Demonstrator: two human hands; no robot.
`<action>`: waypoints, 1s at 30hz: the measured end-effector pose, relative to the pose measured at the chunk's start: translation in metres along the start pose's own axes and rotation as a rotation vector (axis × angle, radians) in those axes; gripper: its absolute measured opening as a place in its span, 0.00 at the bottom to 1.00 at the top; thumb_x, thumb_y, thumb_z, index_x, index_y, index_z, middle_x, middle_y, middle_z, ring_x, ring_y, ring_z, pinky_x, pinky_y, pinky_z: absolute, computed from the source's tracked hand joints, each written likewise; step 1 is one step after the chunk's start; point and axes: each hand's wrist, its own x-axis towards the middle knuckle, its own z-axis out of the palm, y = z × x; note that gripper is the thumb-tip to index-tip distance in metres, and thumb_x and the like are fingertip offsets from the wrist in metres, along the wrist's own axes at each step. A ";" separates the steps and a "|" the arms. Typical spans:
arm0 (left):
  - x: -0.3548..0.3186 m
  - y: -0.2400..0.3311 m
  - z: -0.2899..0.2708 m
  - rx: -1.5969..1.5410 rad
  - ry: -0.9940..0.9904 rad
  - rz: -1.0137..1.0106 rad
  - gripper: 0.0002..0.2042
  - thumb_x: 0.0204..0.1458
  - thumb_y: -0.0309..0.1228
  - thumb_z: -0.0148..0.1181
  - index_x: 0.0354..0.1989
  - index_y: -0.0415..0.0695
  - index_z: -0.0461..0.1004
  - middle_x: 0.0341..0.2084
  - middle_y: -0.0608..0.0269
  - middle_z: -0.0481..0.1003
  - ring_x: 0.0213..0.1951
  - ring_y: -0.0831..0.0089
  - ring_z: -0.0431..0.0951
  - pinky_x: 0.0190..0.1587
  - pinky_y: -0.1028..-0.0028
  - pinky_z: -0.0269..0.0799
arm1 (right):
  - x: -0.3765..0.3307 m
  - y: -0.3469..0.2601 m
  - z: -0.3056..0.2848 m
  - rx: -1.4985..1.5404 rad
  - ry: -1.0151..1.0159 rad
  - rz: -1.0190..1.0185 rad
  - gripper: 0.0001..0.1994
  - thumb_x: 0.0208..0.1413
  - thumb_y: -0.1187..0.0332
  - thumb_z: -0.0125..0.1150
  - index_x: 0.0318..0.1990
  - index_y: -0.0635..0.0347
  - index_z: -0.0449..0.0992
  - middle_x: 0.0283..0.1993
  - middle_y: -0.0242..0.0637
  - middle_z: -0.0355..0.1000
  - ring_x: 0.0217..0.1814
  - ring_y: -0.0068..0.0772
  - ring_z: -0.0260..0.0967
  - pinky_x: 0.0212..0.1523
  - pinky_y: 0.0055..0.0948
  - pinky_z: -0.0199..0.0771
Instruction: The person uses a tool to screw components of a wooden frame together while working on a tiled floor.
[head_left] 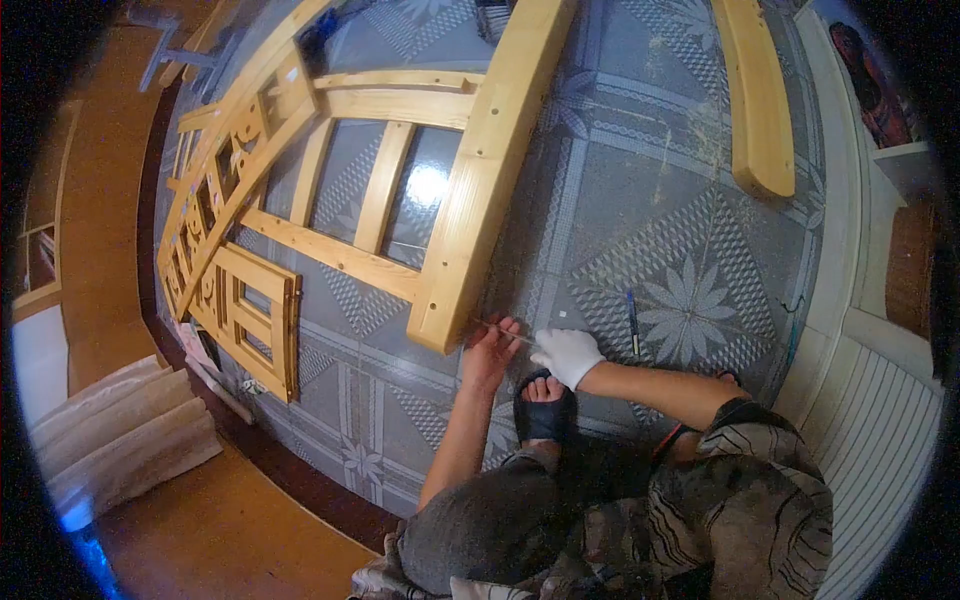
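A long varnished wooden post lies on the floor, joined to slatted wooden framework on its left. Close beside the post's near end is my bare left hand, its fingers closed about a thin metal rod. My right hand, in a white glove, is shut on the rod's other end. The rod slants from the glove across the left fingers toward the post. Its tip and its handle, if any, are too small or covered to make out.
A dark pen-like stick lies right of my glove. Another wooden rail rests at the far right. A carved panel lies at left, near folded cloth. My sandalled foot is just below my hands. Sawdust dots the tiled floor.
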 end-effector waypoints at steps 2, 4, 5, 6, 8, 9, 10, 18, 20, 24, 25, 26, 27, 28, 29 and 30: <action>0.002 0.002 -0.003 -0.029 -0.014 0.027 0.12 0.51 0.29 0.41 0.44 0.44 0.59 0.42 0.59 0.65 0.44 0.65 0.65 0.46 0.65 0.62 | 0.001 0.000 0.005 -0.090 0.151 -0.095 0.14 0.43 0.56 0.51 0.30 0.57 0.63 0.28 0.42 0.68 0.30 0.44 0.67 0.30 0.41 0.65; 0.003 -0.005 -0.007 -0.086 0.002 0.029 0.12 0.51 0.29 0.42 0.44 0.43 0.59 0.40 0.58 0.66 0.44 0.65 0.67 0.44 0.65 0.63 | -0.004 0.003 0.002 -0.005 0.118 -0.074 0.14 0.43 0.56 0.51 0.29 0.58 0.63 0.28 0.43 0.68 0.30 0.45 0.67 0.31 0.41 0.65; 0.003 -0.008 -0.010 -0.139 0.014 0.038 0.11 0.51 0.29 0.43 0.43 0.43 0.59 0.39 0.57 0.67 0.43 0.65 0.68 0.43 0.66 0.65 | -0.006 0.004 0.000 0.079 0.094 -0.056 0.14 0.43 0.56 0.51 0.28 0.59 0.64 0.28 0.44 0.68 0.30 0.45 0.66 0.31 0.40 0.64; 0.004 -0.006 -0.009 -0.137 0.015 0.037 0.11 0.51 0.29 0.43 0.43 0.43 0.59 0.39 0.57 0.67 0.43 0.65 0.68 0.43 0.66 0.65 | -0.005 0.004 -0.002 0.081 0.093 -0.055 0.14 0.43 0.56 0.51 0.28 0.59 0.64 0.28 0.44 0.68 0.30 0.45 0.66 0.31 0.40 0.64; 0.004 -0.003 -0.009 -0.104 0.044 0.045 0.10 0.51 0.30 0.44 0.41 0.43 0.61 0.38 0.56 0.68 0.41 0.65 0.68 0.43 0.66 0.65 | -0.002 0.002 -0.004 0.382 0.039 0.090 0.16 0.42 0.54 0.51 0.29 0.59 0.65 0.28 0.45 0.68 0.31 0.47 0.66 0.33 0.38 0.64; 0.007 -0.003 -0.009 -0.104 0.043 0.045 0.10 0.51 0.30 0.44 0.41 0.43 0.61 0.38 0.56 0.68 0.41 0.65 0.68 0.43 0.66 0.65 | 0.001 0.006 -0.002 0.382 0.041 0.090 0.16 0.42 0.54 0.51 0.29 0.59 0.65 0.28 0.45 0.68 0.31 0.47 0.66 0.33 0.38 0.64; 0.009 -0.003 -0.010 -0.126 0.068 0.049 0.09 0.51 0.31 0.42 0.39 0.44 0.61 0.38 0.58 0.67 0.41 0.66 0.67 0.43 0.67 0.64 | 0.005 0.011 0.002 0.453 -0.024 0.080 0.17 0.42 0.53 0.51 0.29 0.59 0.66 0.28 0.45 0.68 0.31 0.48 0.65 0.33 0.38 0.63; 0.021 -0.006 0.001 -0.211 0.250 0.176 0.09 0.52 0.34 0.41 0.35 0.42 0.62 0.35 0.58 0.66 0.39 0.67 0.67 0.44 0.68 0.64 | 0.003 -0.002 0.007 0.237 -0.100 -0.020 0.12 0.44 0.58 0.46 0.27 0.58 0.68 0.29 0.44 0.67 0.32 0.49 0.64 0.32 0.40 0.63; 0.024 -0.005 -0.003 -0.259 0.122 0.196 0.08 0.50 0.31 0.44 0.34 0.41 0.63 0.33 0.58 0.66 0.38 0.66 0.67 0.46 0.66 0.63 | -0.003 -0.001 0.006 0.143 -0.003 -0.038 0.12 0.44 0.59 0.46 0.28 0.57 0.68 0.29 0.42 0.67 0.32 0.48 0.65 0.32 0.41 0.64; 0.025 -0.008 -0.015 -0.382 -0.040 0.231 0.08 0.49 0.30 0.47 0.36 0.41 0.64 0.34 0.57 0.67 0.39 0.64 0.68 0.48 0.62 0.62 | -0.007 0.000 -0.008 -0.065 0.154 -0.118 0.10 0.46 0.60 0.45 0.26 0.56 0.68 0.27 0.38 0.64 0.31 0.42 0.66 0.30 0.38 0.66; 0.024 -0.008 -0.016 -0.470 -0.073 0.213 0.08 0.46 0.28 0.49 0.35 0.39 0.65 0.34 0.57 0.68 0.39 0.64 0.68 0.50 0.62 0.61 | -0.006 0.003 -0.011 -0.112 0.176 -0.142 0.10 0.47 0.61 0.45 0.25 0.56 0.67 0.27 0.39 0.64 0.32 0.41 0.66 0.30 0.37 0.66; 0.024 -0.009 -0.017 -0.558 -0.105 0.196 0.09 0.44 0.26 0.51 0.34 0.38 0.65 0.33 0.56 0.69 0.40 0.64 0.68 0.51 0.62 0.59 | -0.005 0.006 -0.011 -0.121 0.240 -0.195 0.10 0.47 0.62 0.45 0.24 0.57 0.67 0.25 0.39 0.64 0.30 0.41 0.66 0.29 0.36 0.67; 0.023 -0.008 -0.014 -0.559 -0.105 0.193 0.09 0.44 0.26 0.51 0.34 0.38 0.65 0.33 0.56 0.69 0.40 0.64 0.68 0.51 0.62 0.59 | -0.004 0.009 -0.013 -0.122 0.239 -0.193 0.10 0.47 0.62 0.45 0.24 0.57 0.67 0.25 0.39 0.64 0.30 0.41 0.66 0.29 0.36 0.67; 0.022 -0.007 -0.013 -0.574 -0.103 0.169 0.09 0.44 0.26 0.50 0.35 0.38 0.65 0.34 0.56 0.69 0.40 0.64 0.68 0.51 0.62 0.59 | -0.003 0.012 -0.016 -0.120 0.236 -0.168 0.10 0.47 0.62 0.45 0.24 0.57 0.67 0.25 0.39 0.64 0.29 0.42 0.66 0.28 0.37 0.66; 0.021 -0.007 -0.010 -0.589 -0.101 0.145 0.09 0.45 0.25 0.50 0.36 0.38 0.65 0.35 0.55 0.69 0.41 0.63 0.68 0.51 0.62 0.59 | -0.003 0.015 -0.017 -0.119 0.232 -0.144 0.09 0.47 0.62 0.45 0.24 0.56 0.67 0.25 0.39 0.64 0.28 0.42 0.66 0.28 0.37 0.66; 0.020 -0.006 -0.007 -0.590 -0.100 0.144 0.09 0.45 0.25 0.50 0.36 0.38 0.65 0.35 0.55 0.69 0.41 0.63 0.68 0.51 0.62 0.59 | -0.004 0.019 -0.016 -0.119 0.252 -0.116 0.10 0.47 0.61 0.45 0.24 0.57 0.67 0.25 0.39 0.64 0.28 0.42 0.66 0.29 0.38 0.66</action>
